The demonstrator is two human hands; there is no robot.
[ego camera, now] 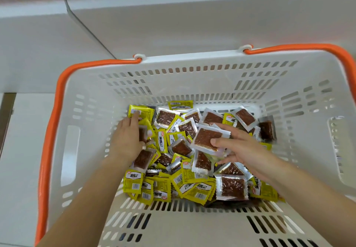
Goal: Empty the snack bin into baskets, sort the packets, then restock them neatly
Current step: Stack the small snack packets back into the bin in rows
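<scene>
white shelf ledge (173, 6) | dark cable (77, 21) across it | pale floor (19, 150)

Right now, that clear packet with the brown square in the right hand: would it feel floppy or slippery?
Probably flat and fairly stiff: the clear packet stays level in the right hand, pinched at one corner. Its glossy film hints it may be slippery. It looks light, since thumb and fingers alone carry it.
</scene>
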